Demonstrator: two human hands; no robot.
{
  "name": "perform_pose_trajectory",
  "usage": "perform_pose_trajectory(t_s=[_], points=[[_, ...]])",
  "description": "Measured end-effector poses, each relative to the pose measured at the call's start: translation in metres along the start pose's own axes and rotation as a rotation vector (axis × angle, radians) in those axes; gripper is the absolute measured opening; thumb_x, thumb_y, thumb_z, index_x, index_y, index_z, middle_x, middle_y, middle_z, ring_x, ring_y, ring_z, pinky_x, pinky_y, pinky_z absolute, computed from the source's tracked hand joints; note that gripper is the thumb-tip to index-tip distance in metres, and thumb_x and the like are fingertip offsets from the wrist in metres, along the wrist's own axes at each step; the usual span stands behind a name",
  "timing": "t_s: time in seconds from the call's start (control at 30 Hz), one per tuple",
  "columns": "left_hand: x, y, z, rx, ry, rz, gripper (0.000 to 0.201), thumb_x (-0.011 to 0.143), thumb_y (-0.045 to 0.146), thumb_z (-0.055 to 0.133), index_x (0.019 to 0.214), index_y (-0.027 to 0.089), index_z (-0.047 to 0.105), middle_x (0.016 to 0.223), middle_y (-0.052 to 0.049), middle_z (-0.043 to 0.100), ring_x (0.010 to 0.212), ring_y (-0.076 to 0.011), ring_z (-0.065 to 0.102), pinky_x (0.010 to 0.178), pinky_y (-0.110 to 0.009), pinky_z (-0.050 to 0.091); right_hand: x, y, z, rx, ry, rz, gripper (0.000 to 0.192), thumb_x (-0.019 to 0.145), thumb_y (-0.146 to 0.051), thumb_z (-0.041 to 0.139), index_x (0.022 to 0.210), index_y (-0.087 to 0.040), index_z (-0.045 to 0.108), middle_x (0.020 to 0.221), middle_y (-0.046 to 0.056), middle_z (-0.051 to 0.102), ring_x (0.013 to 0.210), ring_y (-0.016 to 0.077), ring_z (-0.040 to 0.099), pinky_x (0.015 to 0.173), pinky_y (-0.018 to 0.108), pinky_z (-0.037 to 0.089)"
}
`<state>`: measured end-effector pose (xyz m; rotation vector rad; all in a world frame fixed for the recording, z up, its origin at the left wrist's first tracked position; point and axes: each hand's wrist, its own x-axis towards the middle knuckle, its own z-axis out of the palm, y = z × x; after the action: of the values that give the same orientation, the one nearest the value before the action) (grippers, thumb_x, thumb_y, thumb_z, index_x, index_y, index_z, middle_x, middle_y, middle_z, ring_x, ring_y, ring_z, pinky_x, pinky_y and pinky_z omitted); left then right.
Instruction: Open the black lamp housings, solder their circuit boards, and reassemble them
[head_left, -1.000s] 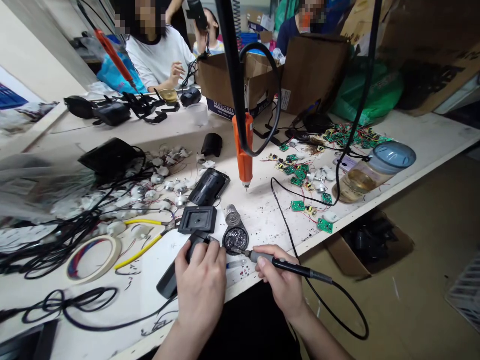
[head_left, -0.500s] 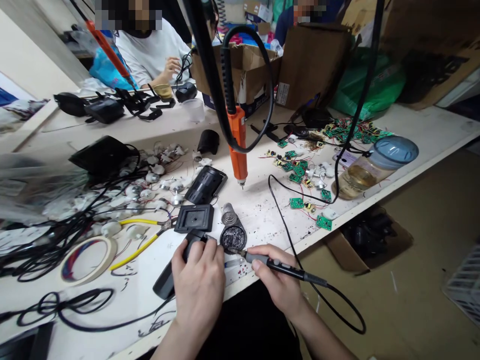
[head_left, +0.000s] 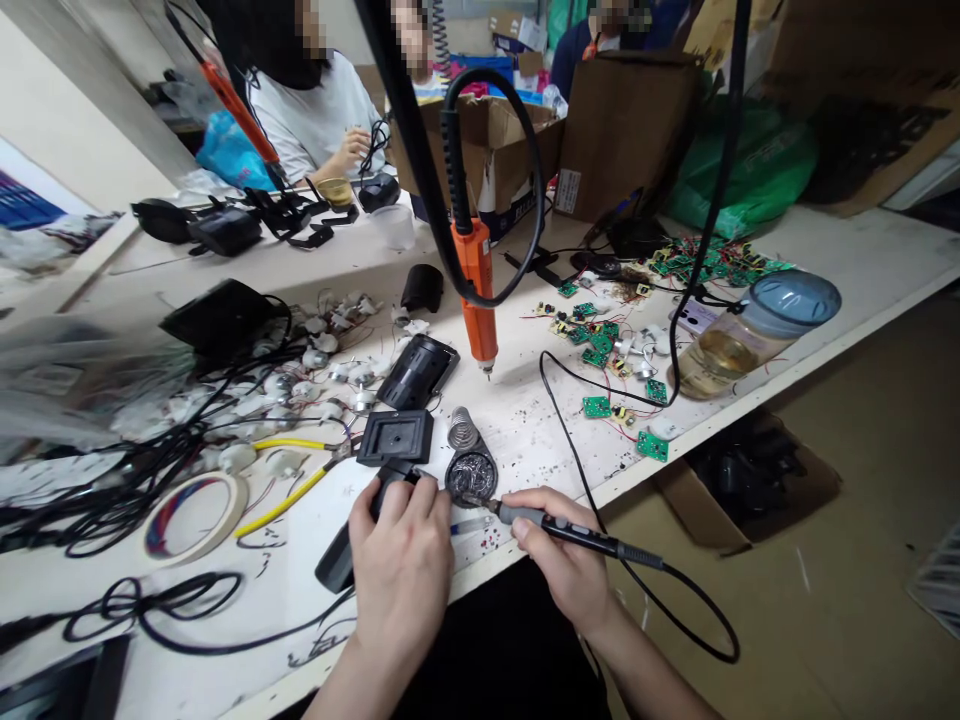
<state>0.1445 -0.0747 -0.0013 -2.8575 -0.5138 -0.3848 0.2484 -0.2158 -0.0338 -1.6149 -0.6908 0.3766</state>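
My left hand (head_left: 403, 565) is closed around a black plastic housing (head_left: 335, 562) near the front edge of the table; the hand covers much of the part. In my right hand (head_left: 566, 560) is a soldering iron (head_left: 559, 530), gripped like a pen. Its tip points left, at the near rim of a round black holder (head_left: 471, 476) filled with metal wool; whether they touch I cannot tell. A metal coil (head_left: 463, 430) rises from the holder's far end. Just beyond my left hand lies a square black frame (head_left: 394, 437), with a curved black shell (head_left: 417, 371) behind it.
An orange electric screwdriver (head_left: 478, 295) hangs over the table's middle. Yellow-handled pliers (head_left: 289, 500) and a tape roll (head_left: 193, 517) lie left, beside small motors and cables. Green circuit boards (head_left: 597, 407) and a bottle (head_left: 716, 360) stand right. A person (head_left: 319, 120) sits across.
The whole scene has shifted slightly to the right as the head view turned. Both hands keep their grips on the housing and the soldering iron, with little movement relative to the table.
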Motion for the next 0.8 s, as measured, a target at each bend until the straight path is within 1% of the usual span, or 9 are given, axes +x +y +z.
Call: perform_pose_trajectory(t_s=[0.13,0.23,0.33,0.43,0.53,0.57,0.63,0.73,0.8], points=[[0.001,0.002,-0.001,-0.002,-0.001,-0.004,0.020,0.086,0.006,0.051,0.078,0.018,0.064,0.078,-0.005,0.064,0.080,-0.0272,0.054,0.092,-0.050,0.037,0.002,-0.002,0.001,-0.012,-0.010,-0.011,0.019,0.086,-0.025,0.058,0.094,-0.022,0.075,0.081,0.002,0.073,0.071,0.0169,0.067,0.069,0.027,0.054],[0.000,-0.001,-0.002,-0.044,-0.017,-0.023,0.020,0.086,0.006,0.052,0.080,0.018,0.065,0.080,-0.005,0.065,0.081,-0.0267,0.055,0.093,-0.049,0.037,-0.001,0.001,0.000,0.028,0.013,0.014,0.019,0.086,-0.027,0.059,0.094,-0.022,0.075,0.079,0.002,0.073,0.067,0.0166,0.066,0.062,0.026,0.053],[-0.005,-0.014,-0.002,-0.138,0.001,-0.066,0.020,0.089,0.009,0.051,0.082,0.019,0.067,0.081,-0.005,0.066,0.081,-0.0257,0.055,0.091,-0.048,0.038,-0.011,0.006,-0.006,0.093,0.065,0.073,0.020,0.088,-0.032,0.059,0.095,-0.022,0.075,0.071,0.002,0.071,0.056,0.0158,0.065,0.051,0.024,0.051],[-0.012,-0.037,0.003,-0.288,0.013,-0.178,0.022,0.094,0.016,0.049,0.083,0.020,0.068,0.085,-0.005,0.068,0.081,-0.0246,0.055,0.082,-0.043,0.041,-0.018,0.000,-0.016,0.059,0.167,0.058,0.023,0.089,-0.036,0.059,0.097,-0.020,0.075,0.078,0.006,0.074,0.057,0.0173,0.067,0.050,0.025,0.054],[-0.021,-0.060,0.009,-0.479,0.021,-0.314,0.023,0.094,0.024,0.050,0.082,0.021,0.070,0.088,-0.006,0.070,0.083,-0.0244,0.056,0.077,-0.040,0.043,-0.009,-0.027,-0.026,-0.083,0.254,-0.092,0.024,0.090,-0.036,0.060,0.098,-0.019,0.075,0.083,0.007,0.074,0.060,0.0191,0.069,0.052,0.028,0.057],[-0.023,-0.066,0.011,-0.544,0.032,-0.350,0.022,0.093,0.027,0.053,0.081,0.021,0.070,0.087,-0.006,0.070,0.083,-0.0243,0.057,0.078,-0.039,0.044,-0.002,-0.039,-0.027,-0.145,0.249,-0.168,0.022,0.090,-0.034,0.060,0.098,-0.020,0.074,0.084,0.007,0.075,0.062,0.0200,0.070,0.055,0.029,0.059],[-0.028,-0.072,0.012,-0.663,0.050,-0.396,0.019,0.090,0.029,0.057,0.079,0.021,0.070,0.085,-0.005,0.070,0.083,-0.0236,0.059,0.078,-0.038,0.047,0.017,-0.061,-0.024,-0.279,0.174,-0.353,0.017,0.089,-0.029,0.061,0.098,-0.021,0.074,0.086,0.005,0.075,0.072,0.0216,0.073,0.065,0.029,0.061],[-0.033,-0.076,0.011,-0.779,0.092,-0.385,0.019,0.090,0.028,0.057,0.076,0.022,0.068,0.082,-0.004,0.070,0.081,-0.0221,0.063,0.075,-0.035,0.050,0.045,-0.074,-0.011,-0.451,0.063,-0.555,0.014,0.089,-0.025,0.059,0.095,-0.023,0.072,0.087,0.004,0.076,0.077,0.0202,0.075,0.069,0.025,0.061],[-0.036,-0.077,0.010,-0.825,0.172,-0.331,0.019,0.092,0.030,0.055,0.079,0.023,0.067,0.085,-0.004,0.070,0.083,-0.0207,0.065,0.075,-0.033,0.052,0.057,-0.069,0.003,-0.509,0.044,-0.585,0.015,0.089,-0.029,0.058,0.090,-0.023,0.072,0.085,0.003,0.077,0.074,0.0194,0.075,0.066,0.022,0.061]])
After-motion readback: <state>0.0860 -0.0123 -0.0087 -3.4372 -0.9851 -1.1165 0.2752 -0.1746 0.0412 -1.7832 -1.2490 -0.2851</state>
